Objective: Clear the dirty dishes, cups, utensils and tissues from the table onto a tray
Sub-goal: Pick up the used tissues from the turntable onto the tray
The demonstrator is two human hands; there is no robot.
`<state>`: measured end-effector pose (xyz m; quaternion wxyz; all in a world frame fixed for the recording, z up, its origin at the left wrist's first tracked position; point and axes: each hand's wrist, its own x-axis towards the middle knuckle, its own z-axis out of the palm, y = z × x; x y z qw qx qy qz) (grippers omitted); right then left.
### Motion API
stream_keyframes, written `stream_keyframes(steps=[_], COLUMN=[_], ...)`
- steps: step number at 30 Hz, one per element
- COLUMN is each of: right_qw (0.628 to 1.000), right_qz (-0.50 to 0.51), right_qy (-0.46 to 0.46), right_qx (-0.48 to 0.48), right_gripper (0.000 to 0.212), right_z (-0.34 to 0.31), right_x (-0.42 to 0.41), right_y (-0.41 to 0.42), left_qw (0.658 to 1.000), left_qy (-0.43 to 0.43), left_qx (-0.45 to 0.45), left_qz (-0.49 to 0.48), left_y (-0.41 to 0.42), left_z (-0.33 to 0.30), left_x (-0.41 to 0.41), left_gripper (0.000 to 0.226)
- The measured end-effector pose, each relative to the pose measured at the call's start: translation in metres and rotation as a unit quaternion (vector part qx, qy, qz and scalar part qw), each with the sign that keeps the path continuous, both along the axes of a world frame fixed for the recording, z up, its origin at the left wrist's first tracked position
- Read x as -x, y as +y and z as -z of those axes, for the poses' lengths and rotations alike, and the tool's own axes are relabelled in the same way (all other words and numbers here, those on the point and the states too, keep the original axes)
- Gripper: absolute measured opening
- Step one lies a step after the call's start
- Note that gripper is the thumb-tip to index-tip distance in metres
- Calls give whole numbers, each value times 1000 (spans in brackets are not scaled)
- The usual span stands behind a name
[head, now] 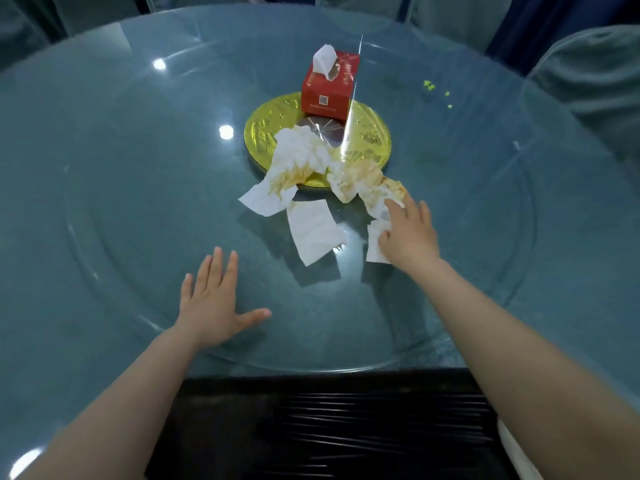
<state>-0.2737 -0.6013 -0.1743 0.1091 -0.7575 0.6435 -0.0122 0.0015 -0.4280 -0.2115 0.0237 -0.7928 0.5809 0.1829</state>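
Several crumpled tissues lie on the round glass table (104,168). A stained tissue (294,168) lies half over a gold round plate (374,133). A plain white tissue (315,230) lies in front of it. A third stained tissue (367,188) stretches to the right, and my right hand (408,233) rests on its near end with fingers spread and slightly bent. My left hand (214,303) lies flat on the glass, fingers spread, holding nothing. No tray is in view.
A red tissue box (329,86) stands on the far side of the gold plate beside a clear upright card holder (351,109). Small green crumbs (431,86) dot the glass at the far right. Covered chairs (588,71) ring the table. A black wrapped surface (329,427) lies at the near edge.
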Motion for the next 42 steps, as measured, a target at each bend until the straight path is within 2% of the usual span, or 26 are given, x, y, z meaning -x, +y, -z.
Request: stream_keyframes(steps=[2, 6, 11, 12, 14, 16, 18, 20, 22, 25, 28, 29, 30, 32, 33, 34, 35, 38, 40, 42], right_qw=[1000, 991, 958, 957, 968, 984, 991, 990, 989, 969, 924, 918, 926, 949, 949, 948, 948, 933, 913, 903], right_qz=[-8, -59, -84, -82, -76, -81, -111, -141, -148, -159, -131, -147, -185, -275, -303, -312, -307, -265, -223, -184], right_qy=[3, -43, -214, -211, -174, -118, -58, -11, -16, -150, -339, -355, -324, -153, -85, -62, -84, -230, -298, -331], right_qx=[15, 109, 172, 182, 165, 104, 41, -3, 23, 118, 123, 97, 57, -2, -16, -18, -8, 81, 165, 204], right_gripper=[37, 20, 15, 18, 39, 65, 78, 75, 58, 27, 32, 42, 54, 76, 81, 76, 64, 25, 18, 18], right_z=[11, 18, 2, -1, -2, 1, 9, 18, 24, 25, 8, 3, 1, 10, 15, 20, 24, 23, 13, 1], right_x=[-6, -13, -29, -34, -50, -66, -81, -90, -93, -95, -110, -119, -127, -137, -138, -136, -133, -125, -126, -135], right_y=[-2, 12, 14, 8, -7, -24, -40, -49, -50, -43, -32, -27, -20, -6, 1, 6, 9, 14, 14, 6], left_qw=[1000, 1000, 1000, 1000, 1000, 999, 999, 999, 999, 999, 999, 999, 999, 999, 999, 999, 999, 999, 999, 999], left_qy=[-7, -3, 4, 5, 6, 6, 3, 5, 7, 7, 1, 0, 0, 3, 5, 5, 4, 3, 4, 4], left_qx=[-3, 1, 13, 14, 12, 11, 11, 16, 21, 21, 16, 16, 16, 16, 17, 17, 18, 17, 15, 21], left_qz=[8, 17, 23, 24, 28, 32, 38, 42, 42, 42, 46, 45, 44, 41, 39, 39, 39, 40, 41, 39], left_y=[-1, -4, -9, -10, -10, -10, -10, -9, -10, -11, -10, -10, -10, -10, -10, -10, -9, -10, -10, -10], left_z=[-1, -4, -5, -5, -4, -3, -2, -1, -1, -2, -3, -3, -4, -5, -5, -5, -4, -3, -4, -4], left_x=[-11, -33, -55, -58, -65, -71, -74, -75, -77, -77, -75, -74, -74, -72, -71, -71, -70, -69, -69, -70], left_gripper=[120, 119, 122, 123, 124, 126, 126, 125, 125, 125, 123, 123, 122, 121, 122, 122, 121, 121, 122, 123])
